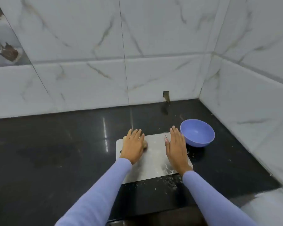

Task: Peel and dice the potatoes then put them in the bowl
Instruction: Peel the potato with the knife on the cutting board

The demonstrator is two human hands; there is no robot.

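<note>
Left hand (133,145) lies flat, fingers straight and together, palm down on the potatoes (145,144) at the far-left corner of the cutting board (151,158). Only slivers of potato show: one tan edge past the right side of the hand, another bit at the hand's left by the board's corner. Count and whether peeled: can't tell, the hand hides most. Long axis and heading of the potatoes: can't tell either.

Right hand (176,147) also flat, fingers straight, palm down on the right half of the board, gripping nothing. A thin dark tip (166,137) pokes out just beside its thumb side; could be a blade, mostly hidden under the hand, pointing away from the person.

Bowl (197,132), lilac, upright, sits on the black bench (55,144) just past the board's far-right corner, very near the right hand's fingertips; contact can't be confirmed. Potatoes are well left of it, with the right hand between.

White specks on the board and on the bench at its near edge. Marble-look tile wall (137,46) behind and to the right.
</note>
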